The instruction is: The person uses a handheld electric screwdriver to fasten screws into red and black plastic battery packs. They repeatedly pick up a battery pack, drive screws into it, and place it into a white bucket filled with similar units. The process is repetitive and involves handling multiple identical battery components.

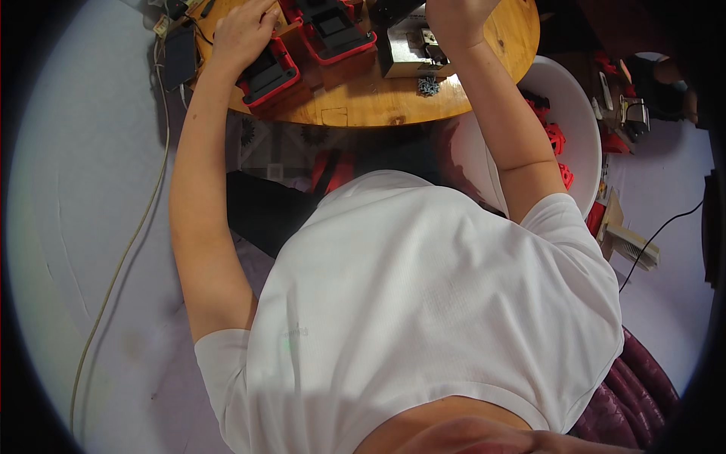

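Fingers (266,17) of left hand (243,34) curl beside red-rimmed case (271,77), perhaps steadying it; hold unclear. Right hand (461,21) cropped; grip indeterminable.

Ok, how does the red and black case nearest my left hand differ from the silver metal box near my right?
The case is red-rimmed and black inside; the metal box is shiny silver. The case's near edge runs slanted in the picture; the metal box's runs nearly level. Both are on the wooden table.
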Tool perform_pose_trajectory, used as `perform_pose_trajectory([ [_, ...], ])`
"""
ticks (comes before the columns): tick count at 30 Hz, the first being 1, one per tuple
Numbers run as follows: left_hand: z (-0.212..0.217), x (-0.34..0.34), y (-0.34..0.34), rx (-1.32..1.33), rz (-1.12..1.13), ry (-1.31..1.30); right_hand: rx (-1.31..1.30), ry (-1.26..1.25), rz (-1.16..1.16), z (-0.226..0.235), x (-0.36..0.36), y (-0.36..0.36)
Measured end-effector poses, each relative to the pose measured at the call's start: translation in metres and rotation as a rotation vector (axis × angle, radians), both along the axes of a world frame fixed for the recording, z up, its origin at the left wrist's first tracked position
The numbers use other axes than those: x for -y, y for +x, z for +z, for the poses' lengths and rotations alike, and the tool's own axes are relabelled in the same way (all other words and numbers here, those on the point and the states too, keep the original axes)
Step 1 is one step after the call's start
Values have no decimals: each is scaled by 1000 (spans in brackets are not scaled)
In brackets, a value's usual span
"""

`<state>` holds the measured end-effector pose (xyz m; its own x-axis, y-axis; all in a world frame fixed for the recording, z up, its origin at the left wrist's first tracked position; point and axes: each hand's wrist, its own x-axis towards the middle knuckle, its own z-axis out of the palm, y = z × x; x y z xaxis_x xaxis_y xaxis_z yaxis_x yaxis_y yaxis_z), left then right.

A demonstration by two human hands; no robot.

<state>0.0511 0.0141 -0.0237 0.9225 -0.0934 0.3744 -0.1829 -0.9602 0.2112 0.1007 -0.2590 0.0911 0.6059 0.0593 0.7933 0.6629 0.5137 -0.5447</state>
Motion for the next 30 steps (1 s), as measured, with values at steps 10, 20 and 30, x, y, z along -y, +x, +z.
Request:
perform_pose_trajectory([
  [10,6,7,0,-58,66,-78,-66,-93,-34,-4,-7,-9],
  [20,8,5,-3,-73,40,-117,47,-156,4,-6,-13,-2],
  [30,9,4,-1,-70,23,-116,84,-269,58,4,-26,-1],
])
